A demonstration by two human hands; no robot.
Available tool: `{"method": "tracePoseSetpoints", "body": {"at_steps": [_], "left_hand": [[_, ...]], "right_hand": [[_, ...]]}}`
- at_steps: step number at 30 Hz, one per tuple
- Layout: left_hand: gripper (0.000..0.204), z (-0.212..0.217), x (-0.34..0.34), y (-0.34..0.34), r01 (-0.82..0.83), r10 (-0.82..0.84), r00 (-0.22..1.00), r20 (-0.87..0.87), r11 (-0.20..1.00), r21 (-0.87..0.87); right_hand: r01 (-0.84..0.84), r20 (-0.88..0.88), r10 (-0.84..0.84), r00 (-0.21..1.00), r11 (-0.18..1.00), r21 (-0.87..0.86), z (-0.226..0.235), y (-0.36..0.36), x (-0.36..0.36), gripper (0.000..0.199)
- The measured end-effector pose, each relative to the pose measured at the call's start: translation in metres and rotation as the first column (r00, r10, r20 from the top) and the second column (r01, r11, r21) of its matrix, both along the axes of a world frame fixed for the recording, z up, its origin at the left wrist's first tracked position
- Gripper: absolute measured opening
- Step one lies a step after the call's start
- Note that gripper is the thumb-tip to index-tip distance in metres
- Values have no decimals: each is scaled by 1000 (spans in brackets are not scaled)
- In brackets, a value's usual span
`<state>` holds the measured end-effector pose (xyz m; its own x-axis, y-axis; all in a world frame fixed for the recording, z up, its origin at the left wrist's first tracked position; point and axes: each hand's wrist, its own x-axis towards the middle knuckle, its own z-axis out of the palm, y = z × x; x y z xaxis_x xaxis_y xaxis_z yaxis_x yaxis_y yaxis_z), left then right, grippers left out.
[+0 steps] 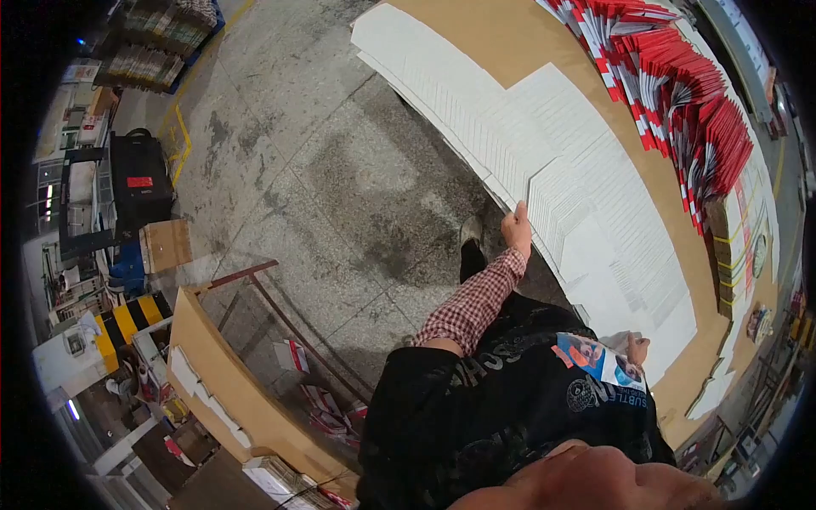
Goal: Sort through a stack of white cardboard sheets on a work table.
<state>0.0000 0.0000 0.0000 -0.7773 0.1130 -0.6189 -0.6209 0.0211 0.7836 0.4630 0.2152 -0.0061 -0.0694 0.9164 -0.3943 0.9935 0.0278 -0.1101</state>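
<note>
A long spread of overlapping white cardboard sheets [595, 170] fans along a brown-topped table in front of me and to my right. My left hand [517, 228], at the end of a red checked sleeve, is closed on the near edge of this spread, with the thumb on top; the fingers under the edge are hidden. My right hand [637, 350] lies low over the near right end of the sheets, close to my body. Its visible fingertips are a little apart and nothing shows in them; the rest is hidden behind my shirt.
Red and white folded card pieces [680, 102] are piled along the table's far side. A strapped stack [744, 246] stands at the far right. Behind my left side are a brown board-topped table [246, 399] and a rusty metal frame [297, 314]. Stacked pallets [153, 51] sit far left.
</note>
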Motion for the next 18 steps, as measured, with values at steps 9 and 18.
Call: {"method": "tracePoseSetpoints", "body": {"at_steps": [9, 18], "left_hand": [[32, 40, -18, -32, -176, 71, 938, 338, 941, 289], [31, 40, -100, -8, 132, -564, 588, -580, 774, -619]], "right_hand": [[18, -36, -19, 999, 1000, -23, 5, -6, -14, 57], [-11, -34, 13, 999, 999, 52, 18, -18, -24, 59]]}}
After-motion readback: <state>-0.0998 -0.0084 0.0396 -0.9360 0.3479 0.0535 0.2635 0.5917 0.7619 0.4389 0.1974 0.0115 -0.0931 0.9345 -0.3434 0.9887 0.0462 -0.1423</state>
